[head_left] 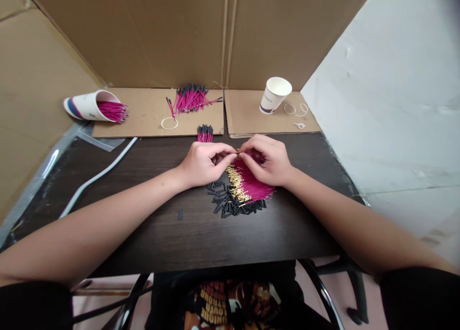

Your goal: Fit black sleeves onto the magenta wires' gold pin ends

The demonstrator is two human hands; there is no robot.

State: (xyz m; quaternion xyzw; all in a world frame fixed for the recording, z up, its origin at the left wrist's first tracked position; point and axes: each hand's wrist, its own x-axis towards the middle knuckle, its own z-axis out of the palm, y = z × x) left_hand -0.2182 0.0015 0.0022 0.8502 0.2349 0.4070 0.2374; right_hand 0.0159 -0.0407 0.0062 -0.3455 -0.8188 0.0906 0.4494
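Observation:
My left hand (210, 163) and my right hand (269, 160) meet fingertip to fingertip above the work pile, both closed in a pinch. A thin pink wire seems to run between my right thumb and fingers. What the left fingertips pinch is too small and covered to make out. Under the hands lies a heap of pink wires (256, 184) with gold pin ends pointing left. Short black sleeves (224, 203) are scattered along its left and near sides. Just beyond my left hand is a small bunch of pink wires with black ends (204, 133).
On cardboard at the back lie a pile of black-ended pink wires (190, 99) and a rubber band (169, 123). A paper cup of pink wires (86, 106) lies tipped at left. Another cup (275, 95) stands upright at right, near loose bands (300, 110). Cardboard walls (161, 33) enclose the back.

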